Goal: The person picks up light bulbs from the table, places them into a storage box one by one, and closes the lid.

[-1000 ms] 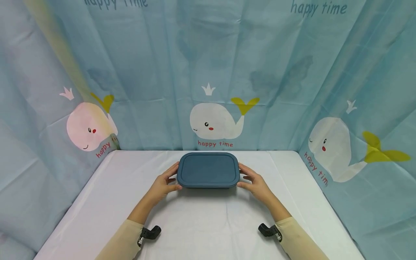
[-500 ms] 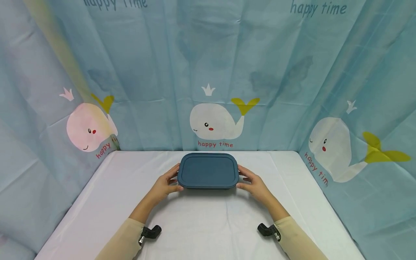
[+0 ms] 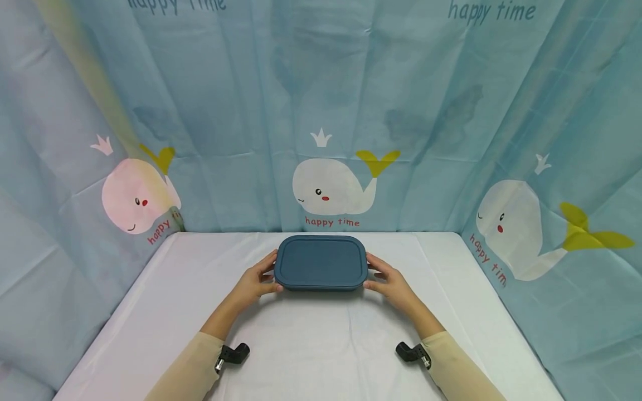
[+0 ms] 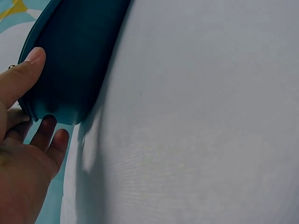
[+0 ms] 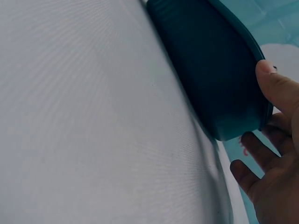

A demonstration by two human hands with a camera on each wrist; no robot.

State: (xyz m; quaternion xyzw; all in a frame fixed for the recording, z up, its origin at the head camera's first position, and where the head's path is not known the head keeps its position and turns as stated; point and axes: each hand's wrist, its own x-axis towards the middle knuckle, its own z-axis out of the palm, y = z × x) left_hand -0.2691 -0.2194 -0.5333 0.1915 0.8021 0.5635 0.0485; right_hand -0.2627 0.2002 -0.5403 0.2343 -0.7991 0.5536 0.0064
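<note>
A dark blue, rectangular food container (image 3: 321,262) with rounded corners and a fitted lid lies level near the table's far edge. My left hand (image 3: 254,284) holds its left end, the thumb at the near corner and fingers at the side. At the right end my right hand (image 3: 393,283) grips it likewise, thumb on the near corner. In the left wrist view, the thumb of the left hand (image 4: 23,135) presses the rim of the container (image 4: 70,65). The right wrist view has the right thumb (image 5: 275,86) on the rim too. Any contents are hidden by the lid.
A white cloth covers the table (image 3: 321,351). Close behind the container hangs a light blue curtain (image 3: 225,184) printed with whales; it also encloses the left and right sides. A black camera mount (image 3: 234,353) sits at each wrist over beige sleeves.
The container looks marginally smaller and its shadow on the cloth has narrowed, as if lowered slightly. Both hands keep their hold; the right hand has shifted slightly left.
</note>
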